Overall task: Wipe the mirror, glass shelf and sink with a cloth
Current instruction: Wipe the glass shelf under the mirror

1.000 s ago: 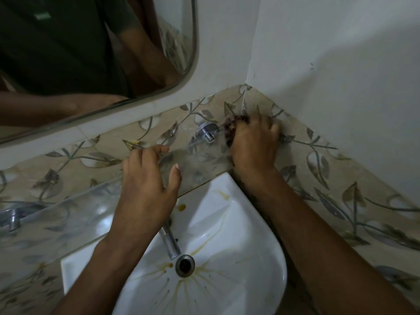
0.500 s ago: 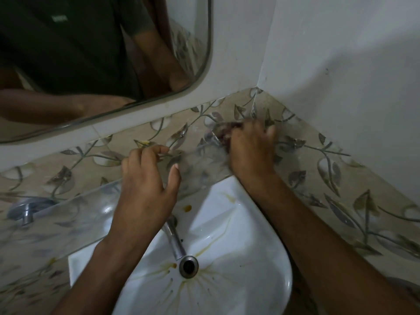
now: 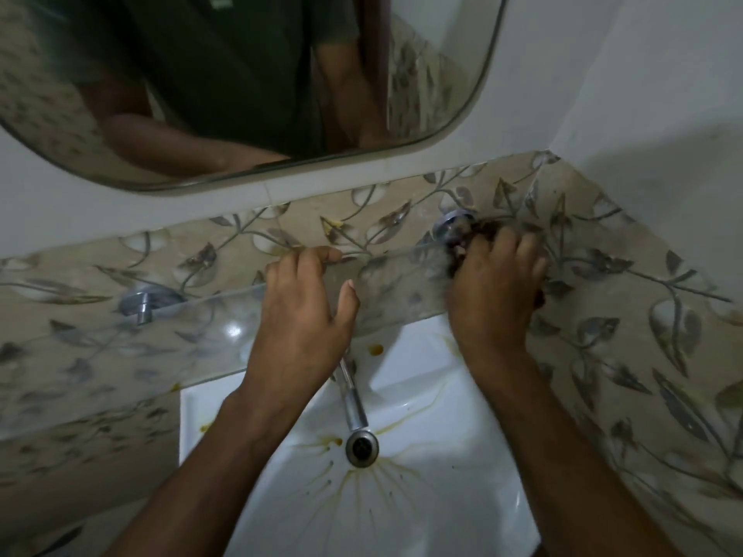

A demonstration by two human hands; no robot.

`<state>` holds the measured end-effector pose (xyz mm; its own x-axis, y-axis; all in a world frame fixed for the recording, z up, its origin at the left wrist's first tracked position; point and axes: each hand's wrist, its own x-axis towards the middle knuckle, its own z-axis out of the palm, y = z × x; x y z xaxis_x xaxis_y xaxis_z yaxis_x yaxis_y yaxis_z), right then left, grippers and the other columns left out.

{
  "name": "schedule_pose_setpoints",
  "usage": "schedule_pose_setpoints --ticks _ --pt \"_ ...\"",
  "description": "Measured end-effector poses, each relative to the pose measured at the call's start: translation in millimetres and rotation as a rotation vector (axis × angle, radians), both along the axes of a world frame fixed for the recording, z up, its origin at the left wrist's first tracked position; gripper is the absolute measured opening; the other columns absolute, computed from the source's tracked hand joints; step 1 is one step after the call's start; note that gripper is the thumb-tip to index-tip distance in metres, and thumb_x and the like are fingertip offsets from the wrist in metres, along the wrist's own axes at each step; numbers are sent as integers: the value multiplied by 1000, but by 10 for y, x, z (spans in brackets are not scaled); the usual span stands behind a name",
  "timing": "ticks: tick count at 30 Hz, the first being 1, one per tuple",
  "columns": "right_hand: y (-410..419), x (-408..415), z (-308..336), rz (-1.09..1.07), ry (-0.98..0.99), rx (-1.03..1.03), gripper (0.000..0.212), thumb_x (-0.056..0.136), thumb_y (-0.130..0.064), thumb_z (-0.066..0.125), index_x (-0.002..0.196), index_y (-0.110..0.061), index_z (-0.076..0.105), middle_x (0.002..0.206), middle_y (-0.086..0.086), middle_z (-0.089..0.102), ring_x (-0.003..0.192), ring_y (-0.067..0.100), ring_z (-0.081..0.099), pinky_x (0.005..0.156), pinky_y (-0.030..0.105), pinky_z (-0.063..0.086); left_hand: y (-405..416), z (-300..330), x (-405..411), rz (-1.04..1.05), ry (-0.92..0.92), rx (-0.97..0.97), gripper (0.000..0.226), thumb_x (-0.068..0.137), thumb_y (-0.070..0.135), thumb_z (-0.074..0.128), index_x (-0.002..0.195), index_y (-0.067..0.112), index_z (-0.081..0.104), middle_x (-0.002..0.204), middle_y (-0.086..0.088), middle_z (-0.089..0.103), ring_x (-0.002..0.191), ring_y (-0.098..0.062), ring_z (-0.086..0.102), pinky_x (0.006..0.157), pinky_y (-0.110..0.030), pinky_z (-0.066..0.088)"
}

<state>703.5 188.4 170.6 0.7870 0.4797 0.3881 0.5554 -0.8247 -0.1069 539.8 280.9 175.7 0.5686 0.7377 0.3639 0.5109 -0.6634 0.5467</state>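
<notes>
The clear glass shelf [image 3: 225, 339] runs long and narrow along the leaf-patterned beige wall tiles [image 3: 627, 315], its long axis going from the lower left up to the right corner, and both hands sit on its right half. The right hand [image 3: 492, 283] is at the far right end, fingers curled over a dark, crumpled cloth [image 3: 462, 245] that it presses onto the glass just beside the round chrome shelf bracket [image 3: 452, 225]; the frame is blurred there, so the cloth's exact extent is hard to read. The left hand [image 3: 307, 311] lies near the middle of the shelf, fingers hooked over the back edge and thumb spread on top, apparently steadying the pane.

From the cloth, the unwiped length of shelf stretches leftward, past the left hand toward the second chrome bracket [image 3: 140, 303]. So a sweep along the shelf would likely run left, and the left hand stands in its path.

The white ceramic sink [image 3: 434, 496], streaked yellow-brown, sits below both forearms, with the chrome tap [image 3: 354, 400] between them. The rounded wall mirror [image 3: 249, 86] hangs above, well apart from the hands.
</notes>
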Motion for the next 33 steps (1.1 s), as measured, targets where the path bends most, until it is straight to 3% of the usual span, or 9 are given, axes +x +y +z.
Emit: schedule_pose_setpoints --ticks 3,7,11,15,20,24,26,30,33 --pt "209 -424 -46 242 56 43 44 88 -14 32 122 -7 60 126 17 55 116 35 44 97 46 37 49 -3 -129 43 -37 -5 31 92 23 55 122 18 54 114 2 50 111 -17 43 94 -21 30" --pt "459 -959 -114 525 106 85 35 88 -16 57 122 -17 64 121 9 57 110 30 46 90 44 39 117 22 -273 91 -85 11 29 91 17 54 120 17 57 114 2 52 109 -17 45 92 -16 29" --pt "397 -597 -73 425 90 60 27 83 -38 63 108 -30 71 121 6 55 113 29 45 89 45 37 165 74 -434 118 -126 30 32 90 22 50 120 18 57 112 7 49 106 -10 41 93 -13 28" --pt "344 -244 -83 253 133 2 32 94 -39 51 121 -29 65 133 10 47 122 33 41 94 50 39 210 69 -601 160 -121 27 31 91 18 53 122 18 56 111 9 46 106 -9 41 90 -9 27" --pt "530 -960 -110 460 44 31 29 94 -27 51 120 -21 62 124 10 55 108 34 50 82 44 44 209 70 -734 203 -126 6 31 91 20 53 122 19 55 113 9 44 109 -13 44 94 -21 31" --pt "685 -1547 -103 743 124 109 25 89 -26 60 113 -23 66 117 3 57 102 31 51 76 45 46 241 93 -791 227 -164 23 29 90 18 53 119 19 55 115 7 46 107 -5 37 91 -6 27" --pt "661 -1489 -76 799 174 125 27 87 -28 62 114 -26 66 116 1 55 100 28 50 75 42 46 257 96 -812 223 -171 40 30 90 20 51 120 20 54 115 7 46 105 -2 34 90 -7 27" --pt "487 -874 -70 577 194 106 31 89 -32 66 119 -25 66 119 4 53 105 27 50 84 43 52 256 109 -865 197 -149 38 39 88 35 43 122 21 53 114 7 46 103 -1 34 91 -16 27" --pt "425 -533 -60 400 186 104 35 90 -32 63 123 -22 65 124 11 52 110 33 49 86 43 50 258 101 -955 208 -142 42 37 90 33 44 123 21 53 113 7 46 104 -1 34 89 -7 27"
